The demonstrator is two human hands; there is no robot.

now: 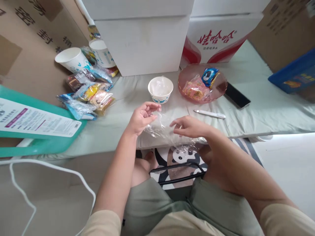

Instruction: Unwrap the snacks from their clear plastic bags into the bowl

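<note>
A crumpled clear plastic bag [159,126] lies at the table's front edge, between my two hands, and hangs partly over it. My left hand [142,118] is at the bag's left side, thumb and fingers curved and apart. On the other side is my right hand [188,126], palm down, its fingers loosely bent and spaced near the plastic. Whether either hand touches the bag I cannot tell. Just beyond my left fingertips stands a white paper bowl [161,97] with a blue pattern; something whitish and translucent is inside it.
Right of the bowl are a pink plate [181,91] of wrapped snacks, a white pen-like tool [210,113] and a black phone [237,95]. Wrapped snacks [91,95] and paper cups [72,59] crowd the left. White boxes [142,46] stand behind; a green panel [59,144] borders the left.
</note>
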